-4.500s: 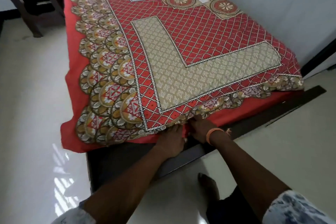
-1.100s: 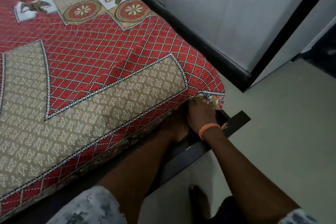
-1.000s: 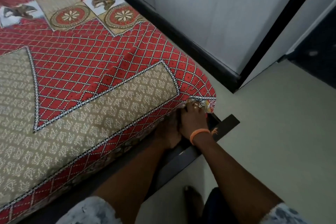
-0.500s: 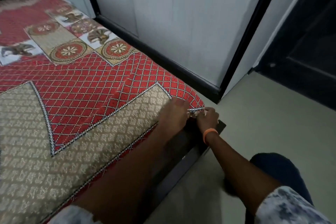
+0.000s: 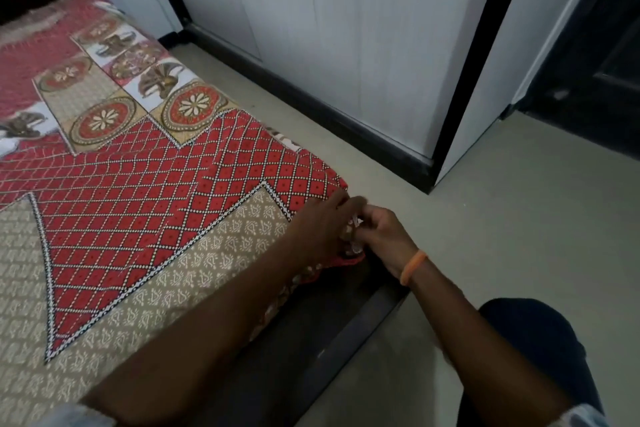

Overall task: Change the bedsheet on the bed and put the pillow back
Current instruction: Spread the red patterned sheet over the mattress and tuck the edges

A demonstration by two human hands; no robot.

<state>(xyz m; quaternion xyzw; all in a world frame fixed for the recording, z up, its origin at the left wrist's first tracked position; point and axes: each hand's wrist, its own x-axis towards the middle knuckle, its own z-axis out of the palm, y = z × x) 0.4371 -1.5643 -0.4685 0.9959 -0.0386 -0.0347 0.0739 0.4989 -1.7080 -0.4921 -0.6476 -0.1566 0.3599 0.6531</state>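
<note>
Your hands have come up from under the mattress edge to the top of the bed's near right corner. A second ago they were low, pushing the hem of the bedsheet [image 5: 145, 218] down by the dark bed frame [image 5: 332, 354]; now they meet at the corner itself. Your left hand [image 5: 322, 222] lies over the corner with its fingers curled onto the fabric, and your right hand [image 5: 379, 236], the one with the orange wristband [image 5: 412, 267], pinches the bunched hem just beside it. The sheet lies spread flat over the bed from that corner back toward the wardrobe [image 5: 346, 28], which stands apart from it across a strip of floor.

That suggests the tuck along the foot edge is done and you are folding the corner. A loose red fold hangs just below the corner, so it needs tucking before you move on. No pillow is in view.
</note>
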